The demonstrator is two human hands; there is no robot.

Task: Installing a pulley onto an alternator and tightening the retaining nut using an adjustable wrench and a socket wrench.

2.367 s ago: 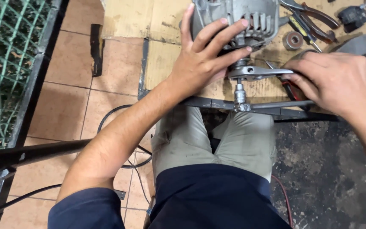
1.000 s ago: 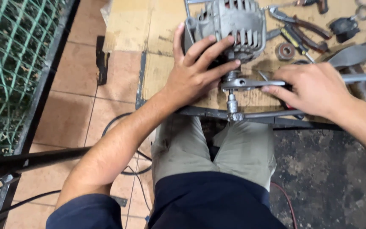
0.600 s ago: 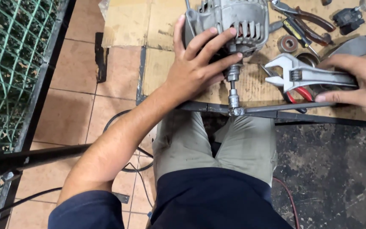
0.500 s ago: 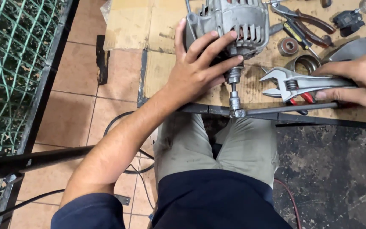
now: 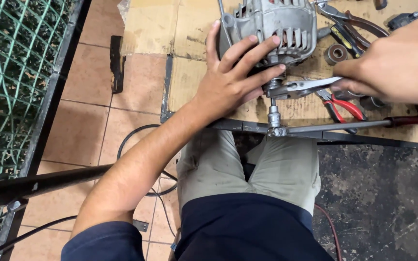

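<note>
Closest to the camera are the person's knees in light trousers [image 5: 247,166], with a dark shirt below them. A black cable [image 5: 136,140] loops over the tiled floor [image 5: 78,130] on the left, next to a green wire fence [image 5: 10,82]. Just past the knees runs the dark metal edge of the bench [image 5: 364,139], topped with cardboard [image 5: 189,77]. A long ratchet handle [image 5: 344,126] lies along that edge, and its socket [image 5: 273,118] stands straight up under the grey alternator [image 5: 272,26]. The left hand [image 5: 228,82] is spread wide, fingers pressed flat on the front of the alternator, so it hides part of the bottom. The right hand [image 5: 393,63] comes in from the right and is closed around the handle of a silver wrench [image 5: 306,87], whose head sits at the shaft just under the left fingertips. Red pliers [image 5: 342,106] lie under the wrench. Farther back are dark pliers [image 5: 349,21] and a small round pulley [image 5: 335,54].
</note>
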